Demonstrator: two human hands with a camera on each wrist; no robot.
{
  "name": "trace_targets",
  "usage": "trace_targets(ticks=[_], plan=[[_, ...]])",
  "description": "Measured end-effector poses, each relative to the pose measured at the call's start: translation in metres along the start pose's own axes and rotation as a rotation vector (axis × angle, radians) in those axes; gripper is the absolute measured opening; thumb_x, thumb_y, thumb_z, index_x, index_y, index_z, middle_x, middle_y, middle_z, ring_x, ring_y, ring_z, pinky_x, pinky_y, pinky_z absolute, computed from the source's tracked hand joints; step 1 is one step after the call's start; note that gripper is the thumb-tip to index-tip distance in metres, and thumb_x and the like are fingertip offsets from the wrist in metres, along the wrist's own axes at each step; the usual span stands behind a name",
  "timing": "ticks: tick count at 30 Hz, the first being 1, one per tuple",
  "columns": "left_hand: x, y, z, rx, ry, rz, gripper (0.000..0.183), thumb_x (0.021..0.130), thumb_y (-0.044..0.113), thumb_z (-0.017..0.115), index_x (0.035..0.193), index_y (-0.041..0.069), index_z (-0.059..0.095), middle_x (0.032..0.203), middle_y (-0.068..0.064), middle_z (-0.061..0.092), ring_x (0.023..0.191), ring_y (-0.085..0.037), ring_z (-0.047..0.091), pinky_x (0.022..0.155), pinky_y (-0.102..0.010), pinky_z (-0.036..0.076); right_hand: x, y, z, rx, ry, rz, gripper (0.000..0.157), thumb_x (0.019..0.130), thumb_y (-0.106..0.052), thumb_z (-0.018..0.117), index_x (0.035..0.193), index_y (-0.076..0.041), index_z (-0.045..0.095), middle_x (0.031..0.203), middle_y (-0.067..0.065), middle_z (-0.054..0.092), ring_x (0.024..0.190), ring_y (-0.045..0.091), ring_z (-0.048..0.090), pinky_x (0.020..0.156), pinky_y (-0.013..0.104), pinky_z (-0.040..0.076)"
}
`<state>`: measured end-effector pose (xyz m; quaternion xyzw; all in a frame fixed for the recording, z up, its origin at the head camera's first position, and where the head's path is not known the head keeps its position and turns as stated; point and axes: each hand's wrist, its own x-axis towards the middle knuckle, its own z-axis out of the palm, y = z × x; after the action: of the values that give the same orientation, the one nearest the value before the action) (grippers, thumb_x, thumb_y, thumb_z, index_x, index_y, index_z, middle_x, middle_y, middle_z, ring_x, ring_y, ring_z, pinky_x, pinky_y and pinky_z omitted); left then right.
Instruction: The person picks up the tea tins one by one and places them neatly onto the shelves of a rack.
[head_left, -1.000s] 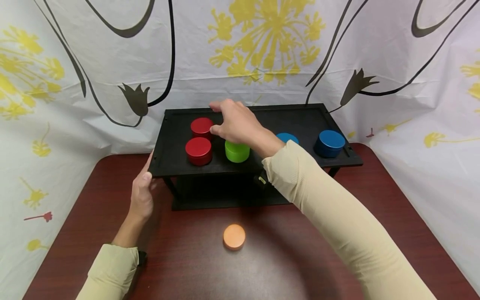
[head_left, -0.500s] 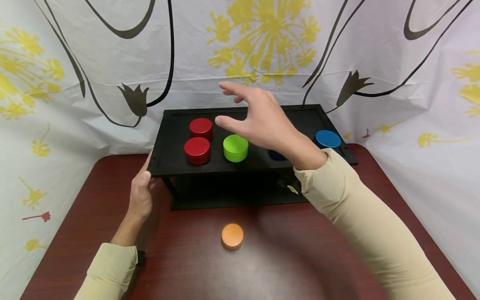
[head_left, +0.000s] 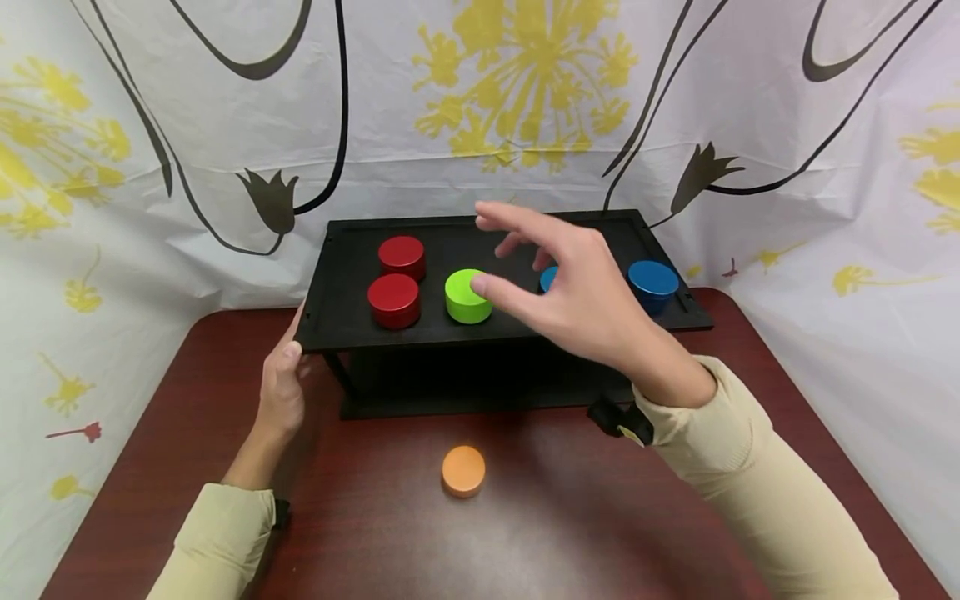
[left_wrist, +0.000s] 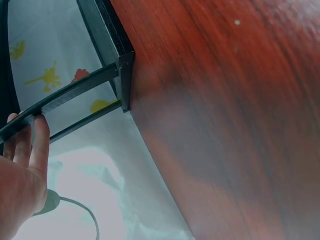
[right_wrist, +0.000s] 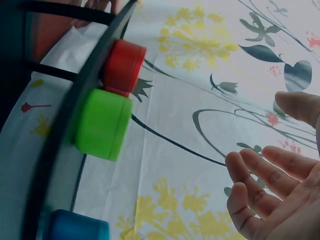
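Note:
My left hand (head_left: 283, 387) grips the left front corner of a two-level black rack (head_left: 341, 332), thumb on its edge. In the left wrist view its fingers touch a black bar of the rack. Over the rack's top, my right hand (head_left: 588, 292) hovers with spread fingers and holds nothing. Its thumb overlaps a round green tin (head_left: 461, 300) in the head view, but the right wrist view shows that hand apart from the tins. Two red tins (head_left: 393, 302) stand to the left of the green one. One blue tin (head_left: 548, 279) is mostly hidden behind the right hand.
Another blue tin (head_left: 653, 280) stands near the rack's right end. On the reddish-brown table (head_left: 360, 517), in front of the rack, lies an orange round tin (head_left: 462, 471). A white patterned cloth (head_left: 465, 187) hangs behind and at both sides.
From beside the rear red tin my right hand has moved right, first rising, then lowering toward the front, uncovering most of the green tin. The left hand has stayed on the rack.

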<state>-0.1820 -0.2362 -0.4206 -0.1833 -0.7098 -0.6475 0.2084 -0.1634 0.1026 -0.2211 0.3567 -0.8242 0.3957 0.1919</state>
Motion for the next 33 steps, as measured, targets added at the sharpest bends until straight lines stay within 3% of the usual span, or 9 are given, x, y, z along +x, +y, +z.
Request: trace_targets(ticks=[6, 13, 24, 29, 33], plan=[[0.000, 0.001, 0.001, -0.002, 0.005, 0.001, 0.054, 0.102, 0.028, 0.028, 0.154, 0.015, 0.039, 0.158, -0.007, 0.037, 0.135, -0.016, 0.044, 0.097, -0.019, 0.041, -0.027, 0.002, 0.002, 0.025, -0.017, -0.004, 0.061, 0.084, -0.016, 0.080, 0.141, -0.015, 0.058, 0.127, -0.003, 0.065, 0.094, 0.007, 0.063, 0.077, 0.034, 0.043], [0.000, 0.002, 0.003, -0.086, 0.028, -0.027, 0.053, 0.103, 0.031, 0.032, 0.152, 0.015, 0.042, 0.156, -0.007, 0.040, 0.123, -0.013, 0.054, 0.092, -0.021, 0.046, -0.057, 0.012, 0.014, 0.046, -0.112, 0.005, 0.061, 0.083, -0.017, 0.081, 0.140, -0.014, 0.058, 0.127, -0.002, 0.065, 0.089, 0.006, 0.063, 0.076, 0.034, 0.047], [0.001, 0.000, 0.001, -0.017, 0.000, 0.009, 0.054, 0.103, 0.032, 0.029, 0.153, 0.016, 0.040, 0.158, -0.007, 0.037, 0.135, -0.018, 0.044, 0.098, -0.020, 0.040, -0.095, 0.033, 0.046, 0.150, -0.211, 0.036, 0.060, 0.084, -0.015, 0.080, 0.140, -0.013, 0.058, 0.122, -0.003, 0.064, 0.077, 0.007, 0.060, 0.065, 0.028, 0.048], [0.000, 0.000, 0.001, -0.018, 0.007, 0.012, 0.054, 0.103, 0.030, 0.028, 0.153, 0.015, 0.040, 0.158, -0.008, 0.037, 0.136, -0.018, 0.042, 0.099, -0.020, 0.040, -0.111, 0.042, 0.061, 0.188, -0.291, 0.090, 0.060, 0.086, -0.022, 0.079, 0.141, -0.015, 0.057, 0.120, -0.005, 0.064, 0.073, 0.007, 0.058, 0.060, 0.028, 0.049], [0.000, 0.002, 0.002, -0.069, 0.006, 0.003, 0.054, 0.103, 0.029, 0.030, 0.153, 0.013, 0.041, 0.157, -0.008, 0.038, 0.133, -0.016, 0.046, 0.099, -0.020, 0.041, -0.122, 0.048, 0.073, 0.188, -0.390, 0.189, 0.062, 0.086, -0.030, 0.079, 0.143, -0.020, 0.055, 0.120, -0.009, 0.063, 0.067, 0.005, 0.056, 0.058, 0.025, 0.049]])
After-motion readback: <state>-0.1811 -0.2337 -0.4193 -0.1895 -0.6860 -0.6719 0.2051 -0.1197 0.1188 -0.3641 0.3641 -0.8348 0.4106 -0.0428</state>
